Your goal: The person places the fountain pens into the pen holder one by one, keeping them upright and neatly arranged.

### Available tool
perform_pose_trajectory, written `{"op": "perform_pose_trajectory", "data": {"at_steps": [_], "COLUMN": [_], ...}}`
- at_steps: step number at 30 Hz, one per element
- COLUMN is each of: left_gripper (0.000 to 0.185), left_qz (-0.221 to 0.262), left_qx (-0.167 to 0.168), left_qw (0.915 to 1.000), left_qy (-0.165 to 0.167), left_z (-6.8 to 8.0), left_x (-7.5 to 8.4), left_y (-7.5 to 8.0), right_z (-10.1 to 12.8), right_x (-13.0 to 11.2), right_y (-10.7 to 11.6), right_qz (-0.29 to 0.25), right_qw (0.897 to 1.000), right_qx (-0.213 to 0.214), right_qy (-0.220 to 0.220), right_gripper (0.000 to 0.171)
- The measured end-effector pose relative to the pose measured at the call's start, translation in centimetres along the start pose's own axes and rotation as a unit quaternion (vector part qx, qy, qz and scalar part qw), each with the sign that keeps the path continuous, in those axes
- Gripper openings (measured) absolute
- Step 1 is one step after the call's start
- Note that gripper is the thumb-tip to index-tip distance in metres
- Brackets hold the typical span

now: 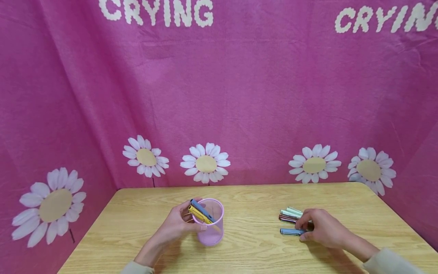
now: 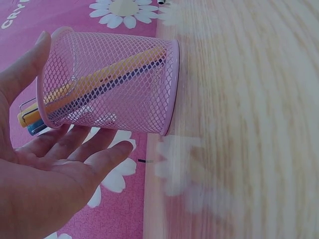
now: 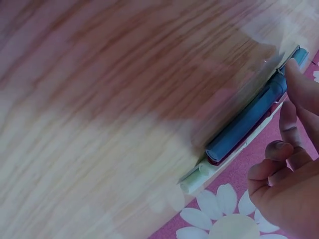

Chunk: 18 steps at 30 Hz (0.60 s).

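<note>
Pens [image 1: 291,220] are laid side by side, pointing left towards the cup [image 1: 209,224]; the blue pen [image 1: 290,231] is pinched by the right hand [image 1: 323,229], the cup cradled loosely by the left hand [image 1: 176,227].

A light wooden table [image 1: 253,251] carries a pink mesh cup [image 1: 209,228] and several pens [image 1: 290,220].

Staged tabletop recording booth, not lived-in room: pink daisy-print cloth backdrop [image 1: 239,95] (white "CRYING" lettering) draped around three sides of bare wood-grain table [image 1: 253,243]; only desk stationery on it.
</note>
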<state>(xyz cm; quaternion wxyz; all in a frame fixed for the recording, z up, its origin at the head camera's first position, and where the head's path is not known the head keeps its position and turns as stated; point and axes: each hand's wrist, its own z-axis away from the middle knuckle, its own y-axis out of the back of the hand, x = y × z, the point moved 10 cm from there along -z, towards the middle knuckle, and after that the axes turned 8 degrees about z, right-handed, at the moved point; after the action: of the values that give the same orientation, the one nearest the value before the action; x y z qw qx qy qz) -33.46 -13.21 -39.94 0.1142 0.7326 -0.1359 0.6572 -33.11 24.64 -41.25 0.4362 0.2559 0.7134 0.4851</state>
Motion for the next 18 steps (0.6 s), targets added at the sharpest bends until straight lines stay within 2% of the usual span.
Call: {"op": "perform_pose_trajectory", "data": {"at_steps": [9,18], "left_gripper": [0.086,0.087], "left_qz": [-0.004,-0.001], "left_qx": [-0.001,0.002], "left_qw": [1.0,1.0], "left_qy": [0.002,-0.001], "left_z": [-0.04,-0.06], "left_x": [-0.09,-0.04], "left_y": [0.01,0.06], "right_z": [-0.13,-0.12], "right_x": [-0.06,-0.97], "right_y": [-0.32,-0.54], "right_qz": [-0.004,-0.027], "right_qw": [1.0,0.998], "right_qx": [-0.017,-0.012], "right_qy": [0.015,0.047], "right_gripper": [0.02,0.021]}}
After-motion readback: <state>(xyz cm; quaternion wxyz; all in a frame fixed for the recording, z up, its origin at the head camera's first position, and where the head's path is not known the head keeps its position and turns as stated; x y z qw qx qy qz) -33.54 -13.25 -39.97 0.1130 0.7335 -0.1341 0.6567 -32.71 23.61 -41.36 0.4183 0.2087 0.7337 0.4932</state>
